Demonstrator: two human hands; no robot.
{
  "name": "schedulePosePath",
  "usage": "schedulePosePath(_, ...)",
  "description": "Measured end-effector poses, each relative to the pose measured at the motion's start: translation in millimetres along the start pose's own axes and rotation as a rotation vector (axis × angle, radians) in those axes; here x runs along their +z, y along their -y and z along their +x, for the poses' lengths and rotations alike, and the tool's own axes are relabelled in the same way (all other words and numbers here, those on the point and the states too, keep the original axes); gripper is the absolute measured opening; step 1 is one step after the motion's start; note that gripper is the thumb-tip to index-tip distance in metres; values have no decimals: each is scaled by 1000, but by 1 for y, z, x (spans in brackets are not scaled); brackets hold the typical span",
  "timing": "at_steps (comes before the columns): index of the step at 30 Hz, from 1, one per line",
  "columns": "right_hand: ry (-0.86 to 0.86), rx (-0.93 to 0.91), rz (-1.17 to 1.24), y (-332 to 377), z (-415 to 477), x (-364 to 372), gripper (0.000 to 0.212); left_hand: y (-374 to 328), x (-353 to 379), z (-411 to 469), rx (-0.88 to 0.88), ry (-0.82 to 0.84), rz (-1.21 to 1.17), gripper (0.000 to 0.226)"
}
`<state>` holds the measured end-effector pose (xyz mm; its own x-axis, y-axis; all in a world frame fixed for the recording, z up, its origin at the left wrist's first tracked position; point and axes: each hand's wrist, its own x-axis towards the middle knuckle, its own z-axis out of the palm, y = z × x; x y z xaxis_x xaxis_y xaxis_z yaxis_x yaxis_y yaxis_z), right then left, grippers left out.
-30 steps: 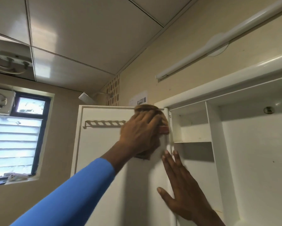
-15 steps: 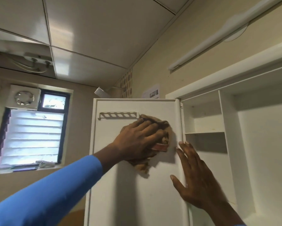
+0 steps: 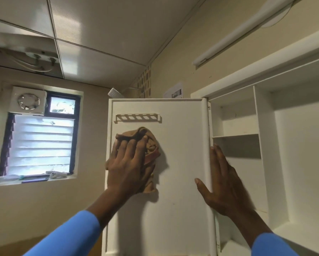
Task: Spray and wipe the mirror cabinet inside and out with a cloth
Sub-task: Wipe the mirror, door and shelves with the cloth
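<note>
The left hand (image 3: 130,163) pressed a bunched cloth (image 3: 151,146) flat against the open door's (image 3: 181,163) inner face, while the right hand (image 3: 223,183), fingers spread, steadied its hinge edge.

Home bathroom, white wall cabinet (image 3: 266,145) with open door (image 3: 182,163), exhaust fan (image 3: 28,101) beside louvred window (image 3: 42,145), shower head (image 3: 114,92), panelled ceiling (image 3: 99,30)

cabinet door (image 3: 181,154): plain white | cloth (image 3: 151,145): tan-brown, reddish stripe | sleeves (image 3: 72,235): bright blue | wall (image 3: 44,200): beige | window frame (image 3: 77,133), far left: black | far tile strip (image 3: 144,84): brown-cream checks
</note>
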<state>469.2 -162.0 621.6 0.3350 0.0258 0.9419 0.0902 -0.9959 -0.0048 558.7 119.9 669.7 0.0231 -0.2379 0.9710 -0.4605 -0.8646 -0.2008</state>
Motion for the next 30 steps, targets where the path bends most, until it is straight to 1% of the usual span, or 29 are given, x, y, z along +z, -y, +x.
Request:
schedulePosePath(3, 30, -12, 25, 0, 1, 2, 105, -28, 7, 8, 57, -13, -44, 69)
schedulePosePath(6, 39, -14, 33, 0, 2, 2, 103, -52, 11, 42, 220, 20, -65, 72)
schedulePosePath(8, 35, -11, 14, -2, 0, 4, 101, -70, 15, 69, 284, 48, -71, 73)
schedulePosePath(11, -10, 8, 10, -2, 1, 3, 93, -99, 24, 98, 263, 43, -101, 74)
schedulePosePath(13, -97, 30, 2, 0, 2, 0, 86, -112, 29, 102, 234, 35, -123, 73)
schedulePosePath(15, -180, 68, -21, 2, 2, -3, 84, -116, 31, 93, 248, 42, -144, 72)
schedulePosePath(17, -205, 71, -61, 4, 1, -6, 85, -112, 34, 76, 342, 51, -149, 70)
schedulePosePath(18, -191, 57, -79, 4, 0, -6, 87, -110, 35, 66, 402, 47, -148, 69)
schedulePosePath(21, -69, -81, -120, 5, -4, -5, 92, -100, 37, 37, 587, 48, -134, 68)
schedulePosePath(24, 44, -191, -164, 6, -4, -4, 101, -73, 28, 32, 751, 79, -89, 77)
schedulePosePath(25, 61, -192, -166, 7, -4, -4, 103, -59, 23, 34, 776, 90, -73, 78)
schedulePosePath(27, 83, -169, -170, 7, -4, -6, 105, -30, 14, 38, 769, 107, -37, 78)
schedulePosePath(30, 131, -137, -204, 9, -4, -6, 104, 18, 5, 33, 658, 119, -11, 82)
